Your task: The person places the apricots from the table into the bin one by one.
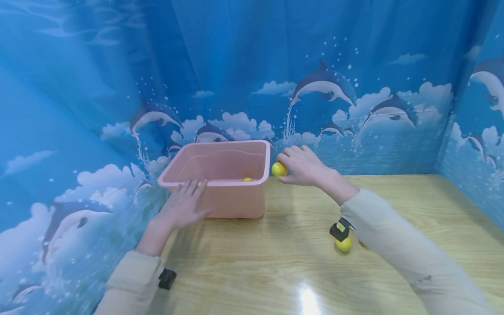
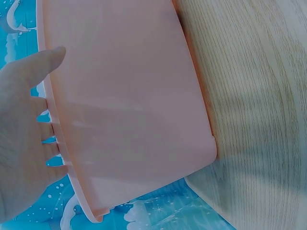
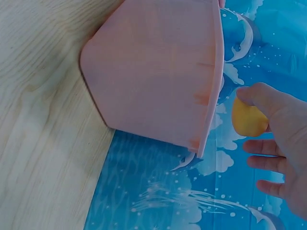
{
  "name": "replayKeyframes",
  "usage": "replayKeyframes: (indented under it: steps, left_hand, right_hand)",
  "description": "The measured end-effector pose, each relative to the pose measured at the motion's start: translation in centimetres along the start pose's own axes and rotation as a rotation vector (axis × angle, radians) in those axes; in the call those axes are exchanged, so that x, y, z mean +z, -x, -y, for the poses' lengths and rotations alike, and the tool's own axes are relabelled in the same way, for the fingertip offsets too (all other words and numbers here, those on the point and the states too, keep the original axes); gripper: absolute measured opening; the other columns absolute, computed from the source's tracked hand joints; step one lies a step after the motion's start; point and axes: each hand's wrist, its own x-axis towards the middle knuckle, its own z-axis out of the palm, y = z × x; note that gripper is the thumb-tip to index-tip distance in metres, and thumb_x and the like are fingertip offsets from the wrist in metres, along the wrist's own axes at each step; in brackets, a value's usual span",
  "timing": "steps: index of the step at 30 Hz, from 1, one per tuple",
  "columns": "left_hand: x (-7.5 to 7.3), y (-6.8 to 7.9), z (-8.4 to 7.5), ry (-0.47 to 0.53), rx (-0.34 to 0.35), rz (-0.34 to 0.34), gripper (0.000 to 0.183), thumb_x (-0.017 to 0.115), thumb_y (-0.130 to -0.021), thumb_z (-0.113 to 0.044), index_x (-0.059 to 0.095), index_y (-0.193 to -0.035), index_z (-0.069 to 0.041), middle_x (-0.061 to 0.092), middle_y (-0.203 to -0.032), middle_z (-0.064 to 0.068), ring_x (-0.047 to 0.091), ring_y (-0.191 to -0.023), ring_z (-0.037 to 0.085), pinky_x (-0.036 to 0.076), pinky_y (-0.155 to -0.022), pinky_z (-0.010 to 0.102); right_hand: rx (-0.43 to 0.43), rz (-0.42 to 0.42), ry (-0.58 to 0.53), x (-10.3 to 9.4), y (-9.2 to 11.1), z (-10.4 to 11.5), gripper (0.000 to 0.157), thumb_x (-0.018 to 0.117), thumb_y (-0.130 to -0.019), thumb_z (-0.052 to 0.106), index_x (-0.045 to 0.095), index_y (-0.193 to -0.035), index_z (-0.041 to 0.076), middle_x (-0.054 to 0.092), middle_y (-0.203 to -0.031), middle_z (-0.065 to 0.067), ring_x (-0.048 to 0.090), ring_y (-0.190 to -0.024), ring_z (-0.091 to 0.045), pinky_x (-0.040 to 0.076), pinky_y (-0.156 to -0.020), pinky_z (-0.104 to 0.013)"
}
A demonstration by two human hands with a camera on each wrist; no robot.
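In the head view my right hand (image 1: 301, 165) pinches a small yellow ball (image 1: 279, 169) between thumb and fingers, just right of the pink bin (image 1: 232, 201). The right wrist view shows the yellow ball (image 3: 249, 117) between thumb and index finger, the other fingers extended, at the height of the bin's rim (image 3: 216, 81) and apart from it. My left hand (image 1: 183, 203) rests with spread, straight fingers on the bin's near rim at the left. Its thumb (image 2: 56, 56) lies over the outer wall in the left wrist view. Inside the bin shows a bit of another yellow ball (image 1: 247, 179).
Another yellow ball (image 1: 344, 244) lies on the wooden table (image 1: 252, 267), partly behind the camera on my right wrist. Something rounded (image 1: 363, 245) shows beside it, mostly hidden by my sleeve. A blue dolphin-print curtain (image 1: 244, 57) hangs behind and at both sides.
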Motion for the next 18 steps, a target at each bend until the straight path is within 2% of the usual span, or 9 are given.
replayKeyframes:
  steps: [4,15,18]
  left_hand:
    - [-0.1,0.0,0.0,0.007,-0.008,0.011,0.084,0.048,-0.090,-0.054,0.011,-0.149,-0.007,0.010,-0.153,0.020,0.007,-0.139,0.038,0.009,-0.110,0.054]
    - [-0.1,0.0,0.0,0.004,-0.003,0.012,0.084,0.050,-0.090,-0.052,0.011,-0.149,-0.007,0.010,-0.153,0.019,0.007,-0.139,0.038,0.008,-0.110,0.054]
    - [0.0,0.0,0.0,0.006,0.000,0.009,0.084,0.050,-0.090,-0.051,0.012,-0.149,-0.007,0.010,-0.153,0.019,0.007,-0.139,0.038,0.009,-0.110,0.054]
  right_hand:
    - [-0.011,-0.015,0.014,-0.1,-1.0,0.4,0.040,0.068,-0.080,0.040,0.061,-0.107,0.011,0.056,-0.093,-0.004,0.047,-0.083,-0.022,0.036,-0.069,-0.037]
    - [0.014,0.055,-0.014,0.0,-3.8,1.7,0.037,0.064,-0.083,0.041,0.057,-0.108,0.014,0.051,-0.089,-0.002,0.047,-0.085,-0.022,0.036,-0.071,-0.038]
    - [0.029,0.058,-0.028,0.3,-4.4,2.2,0.036,0.063,-0.084,0.040,0.058,-0.108,0.014,0.053,-0.093,-0.003,0.047,-0.087,-0.022,0.037,-0.073,-0.038]
